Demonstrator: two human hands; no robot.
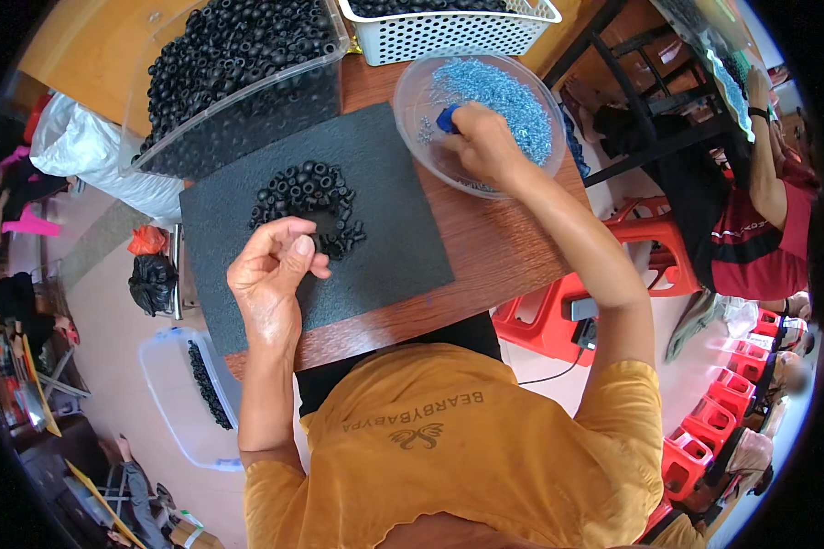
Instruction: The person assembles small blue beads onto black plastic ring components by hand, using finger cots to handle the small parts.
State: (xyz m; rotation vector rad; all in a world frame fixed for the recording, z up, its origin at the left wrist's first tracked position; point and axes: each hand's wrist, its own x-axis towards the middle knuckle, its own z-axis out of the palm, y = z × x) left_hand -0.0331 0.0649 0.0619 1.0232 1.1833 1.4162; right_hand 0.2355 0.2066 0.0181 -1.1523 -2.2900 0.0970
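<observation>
My left hand [279,265] is closed, thumb and fingertips drawn together over the near edge of a heap of small black ring-shaped parts [302,188]. Whether something sits in that pinch is hidden. The heap lies on a dark grey mat [389,183]. Off to the right, my right hand [487,142] reaches into a clear round plastic bowl [412,151]. Its fingers close around a small dark-blue object [448,118] whose kind I cannot make out. Many tiny shiny blue-silver pieces [508,96] lie in the bowl, mostly toward its far and right sides.
Beyond the mat stand a clear bin [238,101] full of black parts and a white perforated basket [449,37] with more. The brown table's [513,238] near edge is close to my body. Red stools [545,316] stand at right, where another person [764,210] sits.
</observation>
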